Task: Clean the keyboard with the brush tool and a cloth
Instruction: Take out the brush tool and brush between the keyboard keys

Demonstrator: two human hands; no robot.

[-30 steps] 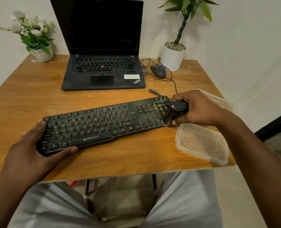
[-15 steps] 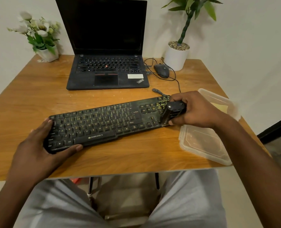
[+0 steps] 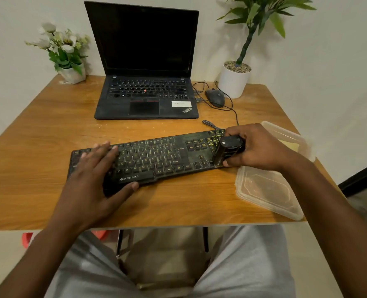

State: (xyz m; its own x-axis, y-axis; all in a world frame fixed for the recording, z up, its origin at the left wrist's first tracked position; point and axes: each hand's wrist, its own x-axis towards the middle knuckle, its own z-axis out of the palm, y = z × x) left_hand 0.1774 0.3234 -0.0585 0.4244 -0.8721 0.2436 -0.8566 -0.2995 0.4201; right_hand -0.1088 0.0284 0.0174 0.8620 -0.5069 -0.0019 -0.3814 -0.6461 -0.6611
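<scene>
Wood-grain table (image 3: 38,168) fills our view, its back edge lined with an open ThinkPad laptop (image 3: 146,82), its screen dark, a tall potted plant (image 3: 235,80), a small pot of white flowers (image 3: 67,59) and a wired mouse (image 3: 214,97). We keep those well apart from the work, which sits nearer our lap.

Across the middle lies the black Zebronics keyboard (image 3: 156,160), set at a slight slant so that its right end meets our working hand. Just beside that end, at the table's right edge, we see a clear plastic container (image 3: 285,136) with something pale yellow inside, perhaps the cloth, though we cannot tell; its lid (image 3: 268,190) lies upturned in front of it.

Our left hand (image 3: 90,179) lies flat on the keyboard's left side, fingers spread loosely over the keys and thumb hooked against the front edge, gripping nothing, pinning the board so it will not slide, we judge.

Our right hand (image 3: 257,147) is clenched around the black brush tool (image 3: 228,150), which stands over the number pad at the right end. The bristles are hidden from us. We judge the brushing stage to be under way, with the wipe-down yet to come.
</scene>
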